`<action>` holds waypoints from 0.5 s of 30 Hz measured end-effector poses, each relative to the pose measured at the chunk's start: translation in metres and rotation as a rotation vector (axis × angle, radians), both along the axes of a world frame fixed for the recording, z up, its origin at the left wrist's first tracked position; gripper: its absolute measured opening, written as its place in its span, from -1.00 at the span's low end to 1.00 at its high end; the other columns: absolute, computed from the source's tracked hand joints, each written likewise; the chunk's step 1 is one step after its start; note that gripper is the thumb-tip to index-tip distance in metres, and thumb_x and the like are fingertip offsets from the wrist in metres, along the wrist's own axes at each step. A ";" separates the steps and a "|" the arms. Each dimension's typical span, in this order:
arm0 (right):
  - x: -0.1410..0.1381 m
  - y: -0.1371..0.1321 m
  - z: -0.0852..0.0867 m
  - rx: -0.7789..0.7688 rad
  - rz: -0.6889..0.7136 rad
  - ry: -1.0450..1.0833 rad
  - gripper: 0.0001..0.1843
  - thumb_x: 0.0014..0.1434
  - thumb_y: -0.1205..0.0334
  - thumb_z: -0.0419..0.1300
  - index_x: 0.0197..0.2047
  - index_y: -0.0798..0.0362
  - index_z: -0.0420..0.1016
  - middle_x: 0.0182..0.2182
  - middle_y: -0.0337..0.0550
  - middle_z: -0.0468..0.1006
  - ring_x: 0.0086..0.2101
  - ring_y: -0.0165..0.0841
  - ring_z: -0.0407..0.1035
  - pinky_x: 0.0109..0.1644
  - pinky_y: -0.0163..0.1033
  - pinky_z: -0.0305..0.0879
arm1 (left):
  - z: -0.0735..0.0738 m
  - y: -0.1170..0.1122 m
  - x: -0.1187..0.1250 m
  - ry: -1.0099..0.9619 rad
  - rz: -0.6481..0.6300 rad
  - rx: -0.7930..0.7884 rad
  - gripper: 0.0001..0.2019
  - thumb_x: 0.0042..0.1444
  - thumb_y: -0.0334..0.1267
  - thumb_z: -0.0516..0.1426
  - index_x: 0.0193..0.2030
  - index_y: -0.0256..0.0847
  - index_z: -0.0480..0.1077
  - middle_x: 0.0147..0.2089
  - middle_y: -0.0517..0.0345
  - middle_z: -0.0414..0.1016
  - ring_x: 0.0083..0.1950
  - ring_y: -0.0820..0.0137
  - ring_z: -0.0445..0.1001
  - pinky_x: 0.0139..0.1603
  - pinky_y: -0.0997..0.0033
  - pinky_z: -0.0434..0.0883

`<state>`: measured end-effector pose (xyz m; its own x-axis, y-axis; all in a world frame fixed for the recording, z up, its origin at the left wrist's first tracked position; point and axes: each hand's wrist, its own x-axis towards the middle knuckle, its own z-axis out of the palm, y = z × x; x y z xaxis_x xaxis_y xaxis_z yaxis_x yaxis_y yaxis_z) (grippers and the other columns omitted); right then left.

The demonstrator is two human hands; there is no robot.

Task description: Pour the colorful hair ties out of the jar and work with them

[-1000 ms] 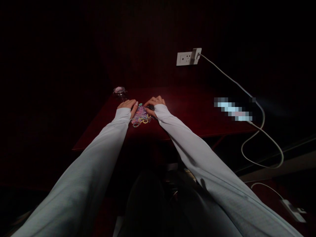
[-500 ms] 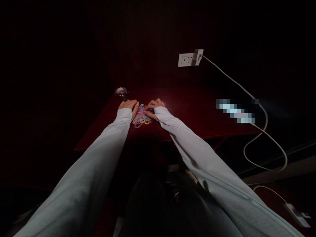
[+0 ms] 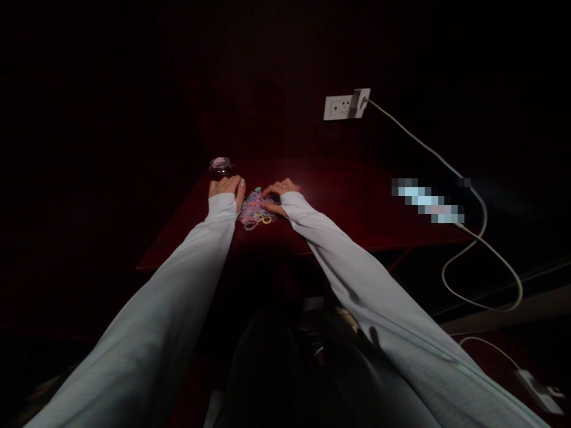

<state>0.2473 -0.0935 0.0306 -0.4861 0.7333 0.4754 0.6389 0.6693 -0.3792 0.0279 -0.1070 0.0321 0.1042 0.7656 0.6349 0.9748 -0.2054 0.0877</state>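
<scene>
A pile of small colourful hair ties lies on the dark red table between my hands, pink and purple with yellow and green rings among them. My left hand rests palm down at the pile's left edge, its fingers loose and holding nothing visible. Over the right side of the pile is my right hand, with thumb and forefinger spread apart and touching or just above the ties. Its other fingertips are hidden. Just behind my left hand stands a clear jar with something pale pink at its top.
The dark red table has its front edge below my wrists. A blurred bright device sits on the right, joined to a white cable. The cable runs up to a wall socket. A power strip lies low at the right.
My left hand has shifted left, away from the pile, uncovering more of its left side. My right hand has stayed nearly in place, its thumb and forefinger further apart.
</scene>
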 end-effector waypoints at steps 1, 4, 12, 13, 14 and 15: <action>0.000 0.001 -0.001 -0.008 0.016 -0.016 -0.71 0.22 0.06 0.42 0.00 -0.09 0.69 -0.05 -0.08 0.68 0.03 -0.11 0.36 0.16 -0.05 0.24 | 0.001 -0.001 0.001 -0.005 -0.002 -0.012 -0.66 0.50 -0.13 -0.12 -0.13 -0.11 0.44 -0.05 -0.03 0.66 0.04 0.10 0.56 0.05 0.10 0.28; 0.001 0.006 -0.005 -0.022 0.073 -0.053 -0.67 0.22 0.05 0.42 0.04 -0.09 0.68 -0.02 -0.08 0.68 -0.01 -0.13 0.40 0.15 -0.07 0.27 | 0.004 -0.005 0.003 -0.019 -0.023 -0.053 -0.70 0.47 -0.11 -0.08 -0.14 -0.10 0.43 -0.04 -0.03 0.66 0.06 0.09 0.56 0.06 0.10 0.29; 0.005 0.017 -0.010 0.001 0.112 -0.008 -0.78 0.26 0.12 0.34 -0.04 -0.05 0.69 -0.10 -0.11 0.68 -0.06 -0.19 0.41 0.10 -0.14 0.28 | 0.013 -0.022 0.007 0.034 -0.172 -0.120 -0.77 0.33 0.04 0.11 -0.18 -0.05 0.41 -0.23 0.13 0.61 -0.10 0.18 0.57 -0.01 0.22 0.36; 0.005 0.018 -0.010 -0.008 0.102 0.004 -0.79 0.26 0.13 0.33 -0.06 -0.04 0.69 -0.12 -0.12 0.68 -0.07 -0.20 0.41 0.10 -0.15 0.28 | 0.013 -0.022 0.008 0.023 -0.168 -0.127 -0.77 0.34 0.04 0.10 -0.18 -0.05 0.41 -0.24 0.14 0.61 -0.10 0.19 0.58 -0.01 0.23 0.37; 0.004 0.018 -0.010 -0.018 0.094 0.014 -0.80 0.26 0.14 0.32 -0.08 -0.04 0.69 -0.13 -0.13 0.68 -0.08 -0.21 0.40 0.10 -0.15 0.27 | 0.012 -0.022 0.009 0.011 -0.159 -0.132 -0.77 0.36 0.03 0.09 -0.19 -0.04 0.42 -0.25 0.15 0.61 -0.11 0.20 0.58 0.00 0.24 0.38; 0.004 0.018 -0.010 -0.026 0.086 0.024 -0.81 0.25 0.15 0.32 -0.09 -0.03 0.68 -0.14 -0.15 0.68 -0.09 -0.22 0.40 0.10 -0.16 0.27 | 0.011 -0.022 0.010 -0.001 -0.143 -0.134 -0.76 0.38 0.02 0.07 -0.19 -0.04 0.43 -0.25 0.15 0.62 -0.11 0.21 0.59 0.01 0.25 0.39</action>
